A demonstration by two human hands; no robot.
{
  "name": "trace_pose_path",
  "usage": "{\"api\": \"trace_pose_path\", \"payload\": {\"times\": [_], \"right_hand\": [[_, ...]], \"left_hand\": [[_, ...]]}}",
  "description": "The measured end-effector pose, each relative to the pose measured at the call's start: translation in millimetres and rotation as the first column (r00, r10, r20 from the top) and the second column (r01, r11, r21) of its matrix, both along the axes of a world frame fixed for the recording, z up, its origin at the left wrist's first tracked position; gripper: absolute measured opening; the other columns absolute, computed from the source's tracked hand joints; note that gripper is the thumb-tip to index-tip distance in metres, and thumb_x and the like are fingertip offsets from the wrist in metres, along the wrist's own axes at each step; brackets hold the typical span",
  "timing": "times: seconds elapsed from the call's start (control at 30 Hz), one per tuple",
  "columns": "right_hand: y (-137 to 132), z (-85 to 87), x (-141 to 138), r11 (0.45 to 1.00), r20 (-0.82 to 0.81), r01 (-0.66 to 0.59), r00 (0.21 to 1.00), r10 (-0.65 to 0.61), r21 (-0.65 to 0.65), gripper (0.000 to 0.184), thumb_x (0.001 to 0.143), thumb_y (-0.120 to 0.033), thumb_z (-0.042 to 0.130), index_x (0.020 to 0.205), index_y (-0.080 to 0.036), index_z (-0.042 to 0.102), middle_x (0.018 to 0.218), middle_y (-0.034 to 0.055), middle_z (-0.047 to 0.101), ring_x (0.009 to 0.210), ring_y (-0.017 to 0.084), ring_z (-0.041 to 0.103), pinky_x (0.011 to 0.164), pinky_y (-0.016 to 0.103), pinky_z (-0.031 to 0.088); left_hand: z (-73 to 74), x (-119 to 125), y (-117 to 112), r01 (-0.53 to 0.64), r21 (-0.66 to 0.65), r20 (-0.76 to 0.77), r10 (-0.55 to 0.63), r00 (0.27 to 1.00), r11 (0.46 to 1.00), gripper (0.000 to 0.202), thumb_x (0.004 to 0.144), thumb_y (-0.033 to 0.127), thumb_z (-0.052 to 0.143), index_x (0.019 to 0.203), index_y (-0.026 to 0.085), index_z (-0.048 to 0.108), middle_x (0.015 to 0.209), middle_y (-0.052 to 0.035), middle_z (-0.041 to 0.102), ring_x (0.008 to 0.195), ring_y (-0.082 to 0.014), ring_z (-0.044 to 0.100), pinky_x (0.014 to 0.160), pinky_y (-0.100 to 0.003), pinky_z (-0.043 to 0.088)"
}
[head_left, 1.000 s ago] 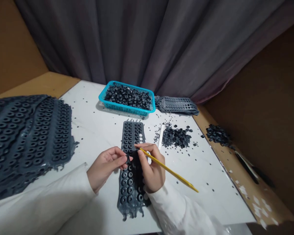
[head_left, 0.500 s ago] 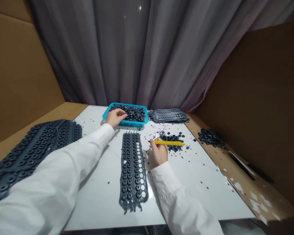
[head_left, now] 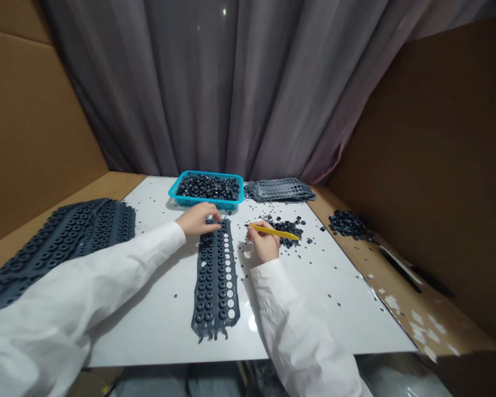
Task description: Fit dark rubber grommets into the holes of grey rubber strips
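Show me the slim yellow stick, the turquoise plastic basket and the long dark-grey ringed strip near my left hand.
Slim yellow stick (head_left: pixel 275 231): head view, middle of shaft.
Turquoise plastic basket (head_left: pixel 242 191): head view, right rim.
Long dark-grey ringed strip (head_left: pixel 216 275): head view, bare band between ring columns.

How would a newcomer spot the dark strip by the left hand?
On the white tabletop, find the blue basket at the back. The narrow dark strip runs toward the viewer from there, left hand at its far end. Round white holes lining its right edge set it apart from the stacked sheets at left.
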State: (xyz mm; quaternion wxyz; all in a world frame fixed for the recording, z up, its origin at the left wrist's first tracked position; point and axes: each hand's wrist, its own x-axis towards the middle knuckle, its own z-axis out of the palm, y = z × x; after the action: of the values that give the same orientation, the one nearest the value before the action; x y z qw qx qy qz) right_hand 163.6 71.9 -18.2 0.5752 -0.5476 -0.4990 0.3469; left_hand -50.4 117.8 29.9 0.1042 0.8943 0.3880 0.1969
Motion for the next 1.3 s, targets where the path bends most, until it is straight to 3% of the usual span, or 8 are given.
{"api": "trace_pose_path", "payload": {"times": [0.07, 0.2, 0.33, 0.47, 0.57, 0.77, 0.97, 1.3], "right_hand": [[0, -2.1, -2, 0.998, -0.012, -0.056, 0.998, 0.056, -0.024, 0.018, 0.067, -0.036, 0.057, 0.071, -0.018, 0.057, 0.053, -0.0013, 0.058, 0.051, 0.015, 0.058, 0.053, 0.026, 0.046], [5, -5.7, -2, 0.989, 0.002, -0.132, 0.991, 0.132, -0.062, 0.018, 0.068, -0.035, 0.058, 0.071, -0.017, 0.059, 0.055, 0.0014, 0.062, 0.054, 0.015, 0.060, 0.054, 0.025, 0.046], [21, -8.6, -3, 0.982, 0.017, -0.170, 0.985, 0.172, -0.080, 0.021, 0.070, -0.036, 0.056, 0.079, -0.016, 0.060, 0.060, 0.0026, 0.065, 0.057, 0.016, 0.062, 0.054, 0.025, 0.046], [36, -15.3, -9, 0.974, 0.024, -0.211, 0.977, 0.214, -0.077, 0.036, 0.080, -0.041, 0.042, 0.098, -0.015, 0.060, 0.063, 0.0030, 0.066, 0.054, 0.016, 0.060, 0.050, 0.025, 0.044], [41, -24.1, -12, 0.974, 0.041, -0.216, 0.975, 0.219, -0.071, 0.035, 0.080, -0.037, 0.041, 0.092, -0.015, 0.064, 0.054, 0.0009, 0.061, 0.049, 0.015, 0.055, 0.049, 0.025, 0.042], [46, -39.9, -13, 0.978, 0.060, -0.200, 0.977, 0.204, -0.067, 0.020, 0.073, -0.026, 0.045, 0.065, -0.018, 0.061, 0.050, -0.0015, 0.056, 0.046, 0.013, 0.050, 0.049, 0.023, 0.041], [47, -41.9, -14, 0.970, 0.064, -0.227, 0.970, 0.233, -0.085, 0.018, 0.073, -0.024, 0.046, 0.064, -0.018, 0.060, 0.049, -0.0024, 0.057, 0.046, 0.012, 0.051, 0.050, 0.023, 0.042], [44, -36.4, -15, 0.957, 0.080, -0.269, 0.957, 0.278, -0.107, 0.016, 0.072, -0.024, 0.045, 0.065, -0.019, 0.058, 0.050, -0.0031, 0.056, 0.046, 0.012, 0.050, 0.050, 0.022, 0.041]], "left_hand": [[-8.6, 1, -31, 0.120, -0.044, -0.068, -0.123, 0.990, 0.992, 0.016, 0.078, 0.031, 0.061, 0.085, 0.018, 0.065, 0.087, -0.0032, 0.063, 0.086, -0.0189, 0.055, 0.079, -0.029, 0.042], [-27.6, 0, -56, -0.033, -0.020, -0.063, 0.031, 0.998, 0.999, 0.017, 0.082, 0.030, 0.056, 0.092, 0.018, 0.064, 0.092, -0.0049, 0.062, 0.090, -0.0209, 0.054, 0.080, -0.032, 0.043], [-36.5, 6, -27, -0.176, -0.006, -0.036, 0.176, 0.984, 0.984, 0.021, 0.081, 0.028, 0.055, 0.095, 0.015, 0.064, 0.095, -0.0075, 0.062, 0.094, -0.0215, 0.055, 0.085, -0.033, 0.043], [-40.7, 24, 10, -0.135, -0.031, -0.099, 0.131, 0.986, 0.990, 0.020, 0.075, 0.025, 0.062, 0.090, 0.015, 0.068, 0.087, -0.0070, 0.064, 0.087, -0.0215, 0.058, 0.079, -0.029, 0.045], [-42.8, 33, 25, -0.102, -0.063, -0.149, 0.091, 0.985, 0.993, 0.017, 0.068, 0.020, 0.064, 0.083, 0.015, 0.070, 0.079, -0.0053, 0.065, 0.077, -0.0196, 0.060, 0.071, -0.026, 0.045], [-39.5, 31, 33, -0.045, -0.136, -0.192, 0.018, 0.981, 0.990, 0.024, 0.064, 0.018, 0.065, 0.088, 0.014, 0.069, 0.073, -0.0021, 0.066, 0.067, -0.0150, 0.059, 0.061, -0.021, 0.043], [-35.0, 35, 34, 0.013, -0.135, -0.230, -0.044, 0.972, 0.991, 0.025, 0.064, 0.017, 0.063, 0.088, 0.016, 0.070, 0.079, -0.0035, 0.066, 0.073, -0.0167, 0.059, 0.067, -0.023, 0.044], [-33.4, 39, 37, -0.003, -0.120, -0.333, -0.038, 0.942, 0.993, 0.023, 0.067, 0.020, 0.062, 0.088, 0.018, 0.071, 0.079, -0.0038, 0.068, 0.073, -0.0175, 0.062, 0.067, -0.023, 0.046]]}}
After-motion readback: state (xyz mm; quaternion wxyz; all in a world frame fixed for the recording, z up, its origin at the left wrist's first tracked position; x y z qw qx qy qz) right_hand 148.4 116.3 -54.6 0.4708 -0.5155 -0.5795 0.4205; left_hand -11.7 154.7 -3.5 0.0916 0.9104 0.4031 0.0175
